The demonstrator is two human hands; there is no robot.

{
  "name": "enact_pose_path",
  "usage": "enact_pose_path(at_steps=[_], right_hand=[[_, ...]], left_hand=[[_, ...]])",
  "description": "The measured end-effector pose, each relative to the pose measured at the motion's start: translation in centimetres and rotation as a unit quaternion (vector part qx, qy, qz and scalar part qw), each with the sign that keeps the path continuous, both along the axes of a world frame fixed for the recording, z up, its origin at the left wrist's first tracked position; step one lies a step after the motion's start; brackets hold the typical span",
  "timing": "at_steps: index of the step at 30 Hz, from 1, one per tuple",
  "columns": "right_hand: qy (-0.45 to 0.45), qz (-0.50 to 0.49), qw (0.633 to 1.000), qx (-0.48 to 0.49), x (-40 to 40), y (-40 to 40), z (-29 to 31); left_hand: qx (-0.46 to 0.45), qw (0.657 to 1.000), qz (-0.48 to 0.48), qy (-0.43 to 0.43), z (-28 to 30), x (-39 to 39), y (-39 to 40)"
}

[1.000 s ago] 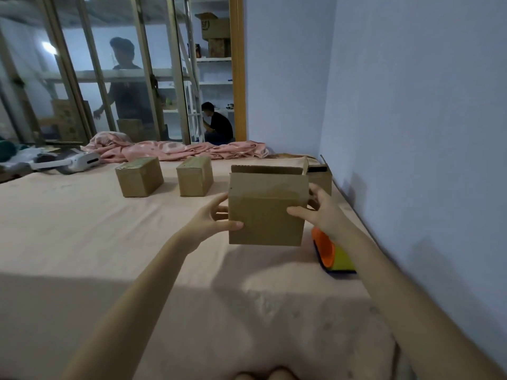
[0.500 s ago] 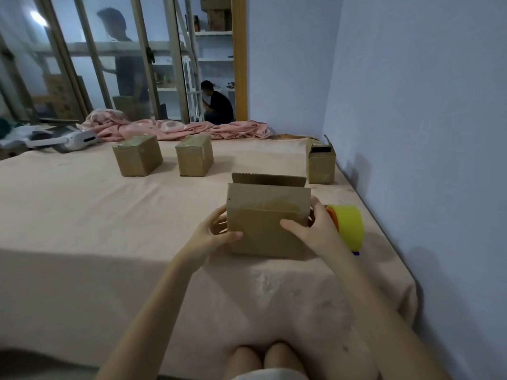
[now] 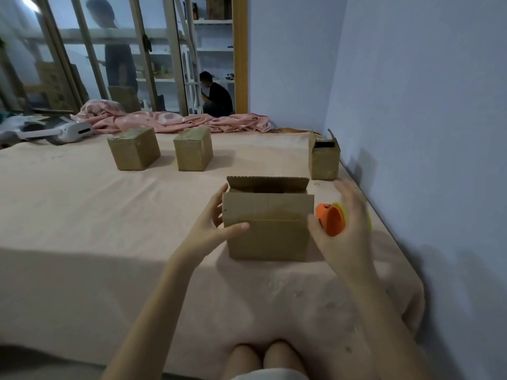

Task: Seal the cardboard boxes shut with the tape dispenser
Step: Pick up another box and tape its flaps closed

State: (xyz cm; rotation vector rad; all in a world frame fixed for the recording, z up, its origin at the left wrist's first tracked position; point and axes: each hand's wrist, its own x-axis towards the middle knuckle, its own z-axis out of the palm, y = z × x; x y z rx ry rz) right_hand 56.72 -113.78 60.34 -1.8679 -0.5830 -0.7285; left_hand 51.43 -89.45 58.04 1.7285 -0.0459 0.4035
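An open cardboard box (image 3: 269, 229) stands on the pink-covered surface (image 3: 96, 215) in front of me, its back flap up. My left hand (image 3: 211, 226) grips its left side, thumb on the front face. My right hand (image 3: 345, 242), blurred and with fingers spread, is off the box and curved around the orange and yellow tape dispenser (image 3: 330, 220), which sits just right of the box. I cannot see the fingers closed on it. Two closed boxes (image 3: 133, 149) (image 3: 193, 152) stand farther back on the left.
A smaller open-topped box (image 3: 323, 160) stands at the back right by the blue wall (image 3: 411, 133). A crumpled pink blanket (image 3: 170, 120) and a white device (image 3: 71, 131) lie along the far edge. My knees (image 3: 263, 355) show at the near edge.
The box came down from the air onto the surface. My right hand then left its right side and moved right over the tape dispenser. My left hand stayed on the box.
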Motion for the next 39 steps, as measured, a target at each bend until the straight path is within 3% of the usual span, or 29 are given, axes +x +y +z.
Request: enact_pose_path(at_steps=[2, 5, 8, 11, 15, 21, 24, 29, 33, 36, 39], right_hand=[[-0.037, -0.085, 0.996, 0.009, 0.2, -1.6, -0.3], [0.068, -0.148, 0.987, 0.012, 1.1, -3.7, -1.7], [0.182, -0.148, 0.972, -0.024, 2.0, -4.4, -3.8], [0.225, -0.118, 0.967, -0.026, 2.4, -4.3, -5.5], [0.213, -0.139, 0.966, -0.037, 2.5, -3.9, -6.2], [0.22, -0.177, 0.959, 0.034, 2.9, -5.4, -5.1], [0.21, -0.16, 0.955, 0.132, 2.5, -6.0, -3.4], [0.11, -0.13, 0.933, 0.316, 1.2, -6.4, 0.8], [0.098, -0.072, 0.915, 0.385, 0.5, -6.6, 3.9], [0.099, -0.005, 0.919, 0.382, 0.1, -5.7, 5.4], [0.094, 0.047, 0.933, 0.346, -0.3, -4.2, 6.0]], left_hand=[[0.015, 1.0, -0.002, 0.0, 0.3, -0.1, -0.4], [0.02, 1.0, 0.006, -0.009, 0.2, 0.0, -1.0], [0.02, 1.0, 0.0, -0.015, 0.1, 0.6, -1.7], [0.018, 1.0, -0.007, -0.016, 0.1, 1.4, -2.5], [0.012, 1.0, -0.002, -0.013, 0.2, 2.3, -3.3], [0.005, 1.0, 0.005, -0.008, 0.3, 2.1, -3.9], [0.008, 1.0, 0.011, -0.001, 0.3, 2.1, -3.9], [0.03, 0.997, 0.069, 0.008, 2.0, 0.9, -4.6], [0.091, 0.978, 0.171, -0.083, 4.9, -0.5, -6.0], [0.149, 0.949, 0.216, -0.174, 7.9, -1.7, -7.5], [0.074, 0.966, 0.172, -0.179, 10.3, -2.0, -9.4]])
